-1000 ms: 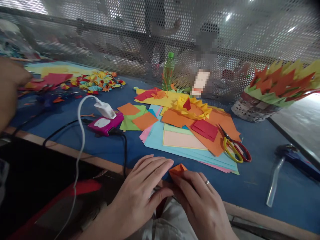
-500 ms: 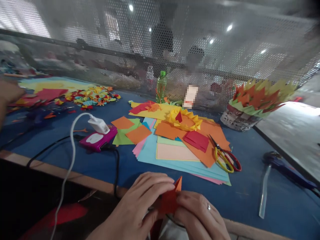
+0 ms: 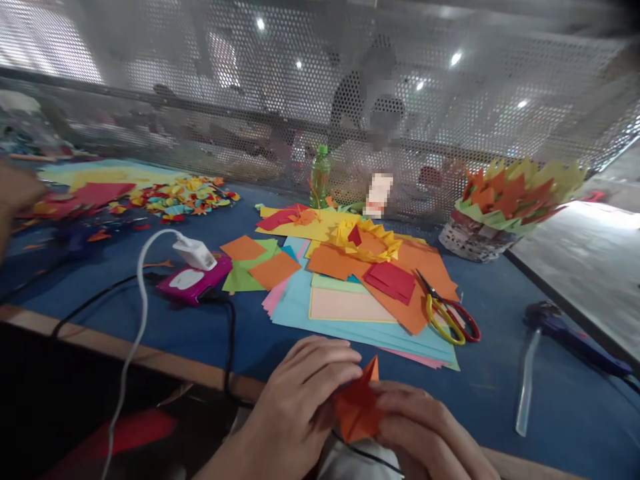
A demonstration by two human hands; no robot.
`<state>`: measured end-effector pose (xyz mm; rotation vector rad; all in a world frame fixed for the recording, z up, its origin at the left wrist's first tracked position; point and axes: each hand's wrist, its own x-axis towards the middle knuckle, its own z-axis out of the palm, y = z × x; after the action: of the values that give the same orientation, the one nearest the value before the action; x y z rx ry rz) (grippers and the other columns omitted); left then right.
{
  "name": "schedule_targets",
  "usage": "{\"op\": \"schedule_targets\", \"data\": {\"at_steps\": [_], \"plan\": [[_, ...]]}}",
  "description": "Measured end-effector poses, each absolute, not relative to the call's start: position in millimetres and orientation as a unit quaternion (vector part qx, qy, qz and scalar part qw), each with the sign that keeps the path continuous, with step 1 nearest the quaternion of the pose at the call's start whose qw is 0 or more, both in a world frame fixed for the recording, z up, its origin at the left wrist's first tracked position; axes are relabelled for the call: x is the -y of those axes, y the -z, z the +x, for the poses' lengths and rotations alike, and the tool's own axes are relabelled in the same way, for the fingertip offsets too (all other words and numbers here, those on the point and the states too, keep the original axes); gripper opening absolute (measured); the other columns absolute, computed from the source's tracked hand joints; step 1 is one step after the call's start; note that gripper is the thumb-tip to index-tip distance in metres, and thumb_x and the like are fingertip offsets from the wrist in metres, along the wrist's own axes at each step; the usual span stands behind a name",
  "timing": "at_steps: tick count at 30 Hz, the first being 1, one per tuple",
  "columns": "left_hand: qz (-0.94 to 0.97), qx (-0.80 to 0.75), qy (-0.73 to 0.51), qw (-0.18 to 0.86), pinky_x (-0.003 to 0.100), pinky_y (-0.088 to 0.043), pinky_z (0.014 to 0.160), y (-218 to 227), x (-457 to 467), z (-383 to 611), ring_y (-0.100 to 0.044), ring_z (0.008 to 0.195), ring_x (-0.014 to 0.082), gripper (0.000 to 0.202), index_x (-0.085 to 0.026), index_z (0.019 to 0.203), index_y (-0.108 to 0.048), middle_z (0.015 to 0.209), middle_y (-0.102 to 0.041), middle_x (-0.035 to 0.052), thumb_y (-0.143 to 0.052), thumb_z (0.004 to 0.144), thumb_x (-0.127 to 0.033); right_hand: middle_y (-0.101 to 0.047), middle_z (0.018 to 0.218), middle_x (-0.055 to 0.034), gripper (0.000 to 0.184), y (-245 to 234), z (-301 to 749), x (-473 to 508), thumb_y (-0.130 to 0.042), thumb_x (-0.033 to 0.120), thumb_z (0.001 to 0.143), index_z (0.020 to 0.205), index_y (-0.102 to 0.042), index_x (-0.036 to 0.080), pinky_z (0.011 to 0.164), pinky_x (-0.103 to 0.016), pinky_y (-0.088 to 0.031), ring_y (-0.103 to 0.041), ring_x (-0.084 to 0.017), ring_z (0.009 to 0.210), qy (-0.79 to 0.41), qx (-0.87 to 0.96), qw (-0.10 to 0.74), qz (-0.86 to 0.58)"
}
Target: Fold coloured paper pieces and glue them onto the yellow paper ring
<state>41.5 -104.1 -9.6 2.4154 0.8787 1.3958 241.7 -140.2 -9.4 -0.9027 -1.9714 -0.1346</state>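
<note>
Between my two hands is a small folded piece of orange paper (image 3: pixel 359 408), its pointed tip standing up, held just over the table's front edge. My left hand (image 3: pixel 305 393) grips its left side, fingers curved over it and the thumb mostly hidden. On the right side my right hand (image 3: pixel 420 420) pinches the paper with the fingertips. Beyond them lie stacked coloured sheets, with a light blue sheet (image 3: pixel 295 313), red squares (image 3: pixel 390 281), orange squares (image 3: pixel 274 269) and a ring of folded yellow paper (image 3: pixel 370 241) on top.
Scissors (image 3: pixel 447 317) rest at the stack's right. Further right are a glue gun (image 3: pixel 575 340) and a basket (image 3: pixel 477 233) of folded paper. A purple power adapter (image 3: pixel 193 279) with cables sits left. Behind are a green bottle (image 3: pixel 320 177) and paper scraps (image 3: pixel 185 197). Another person's hand (image 3: pixel 20 190) shows far left.
Both my hands have shifted slightly right with the orange paper. The paper has turned, and more of its creased face shows now.
</note>
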Motion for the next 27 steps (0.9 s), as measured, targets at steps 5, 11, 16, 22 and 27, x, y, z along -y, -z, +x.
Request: {"op": "schedule_targets", "data": {"at_steps": [5,11,16,22,27], "plan": [[0.819,-0.308,-0.484,-0.021,0.037,-0.049,0.106,18.6,107.0,43.3,-0.063,0.117,0.0200,0.032,-0.013,0.110,-0.066,0.114,-0.073,0.0089,-0.052,0.086,0.002,-0.072,0.099,-0.0092,0.021,13.0,252.2,135.2,-0.057,0.002,0.089,0.100,-0.066,0.017,0.081,-0.024,-0.061,-0.071,-0.017,0.103,0.036,0.823,0.430,-0.370],[0.840,-0.318,-0.431,-0.086,0.044,-0.050,0.107,31.4,115.1,49.1,-0.059,0.124,0.0279,0.023,-0.005,0.099,-0.064,0.120,-0.068,0.0191,-0.050,0.084,0.006,-0.069,0.109,-0.0110,0.036,20.6,254.6,133.0,-0.067,0.006,0.086,0.120,-0.061,0.015,0.087,-0.026,-0.058,-0.065,-0.018,0.109,0.052,0.807,0.448,-0.381],[0.834,-0.340,-0.427,-0.081,0.042,-0.055,0.101,31.5,115.5,60.8,-0.064,0.112,0.0253,0.021,-0.006,0.093,-0.063,0.112,-0.069,0.0184,-0.047,0.086,0.006,-0.070,0.113,-0.0107,0.036,24.8,253.3,129.9,-0.062,0.008,0.090,0.126,-0.057,0.013,0.091,-0.027,-0.056,-0.063,-0.017,0.111,0.009,0.822,0.414,-0.391],[0.833,-0.345,-0.428,-0.067,0.040,-0.058,0.087,31.3,115.3,67.7,-0.068,0.089,0.0205,0.023,-0.008,0.092,-0.065,0.092,-0.072,0.0123,-0.045,0.090,0.003,-0.070,0.106,-0.0103,0.027,23.9,252.6,126.3,-0.059,0.002,0.091,0.116,-0.064,0.009,0.093,-0.026,-0.053,-0.062,-0.015,0.106,0.018,0.828,0.424,-0.367],[0.833,-0.346,-0.422,-0.088,0.040,-0.057,0.088,28.9,117.1,64.5,-0.070,0.091,0.0218,0.024,-0.007,0.099,-0.068,0.098,-0.075,0.0118,-0.045,0.093,-0.002,-0.069,0.103,-0.0109,0.016,21.6,259.1,129.4,-0.062,0.002,0.089,0.099,-0.070,0.011,0.090,-0.030,-0.051,-0.061,-0.019,0.106,0.051,0.832,0.415,-0.364]]}}
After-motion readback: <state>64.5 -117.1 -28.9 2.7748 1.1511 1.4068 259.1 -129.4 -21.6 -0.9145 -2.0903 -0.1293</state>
